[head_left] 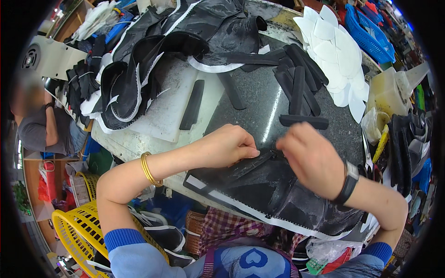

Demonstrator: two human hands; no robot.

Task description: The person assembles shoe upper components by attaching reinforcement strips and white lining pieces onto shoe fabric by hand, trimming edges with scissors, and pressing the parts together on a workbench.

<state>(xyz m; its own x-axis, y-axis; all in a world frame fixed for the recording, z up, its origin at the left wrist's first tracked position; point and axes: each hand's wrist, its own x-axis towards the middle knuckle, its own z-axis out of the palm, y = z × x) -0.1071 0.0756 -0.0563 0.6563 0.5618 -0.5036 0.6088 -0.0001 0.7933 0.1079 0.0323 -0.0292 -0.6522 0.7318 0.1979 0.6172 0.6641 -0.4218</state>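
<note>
My left hand [232, 146] is closed, its thumb pressed to the curled fingers, low over the dark stone slab [259, 97]. Whatever it may pinch is too small to make out. Close to its right, my right hand [310, 160] is raised a little and blurred, its fingers bunched in a pinch; I cannot see what is in them. Beneath both hands lies a flat black sewn piece [296, 199] with a white, zigzag-stitched edge along the near side. A narrow dark strip [255, 166] runs across it below the left fingertips.
Beyond my hands, several black padded strips [296, 88] are piled, one lying crosswise [303, 122]. White cut pieces [331, 55] fan out at far right. Black sewn pieces [139, 74] heap at far left. Scissors [367, 153] lie right; a yellow basket [76, 231] stands lower left. Another person [41, 120] sits left.
</note>
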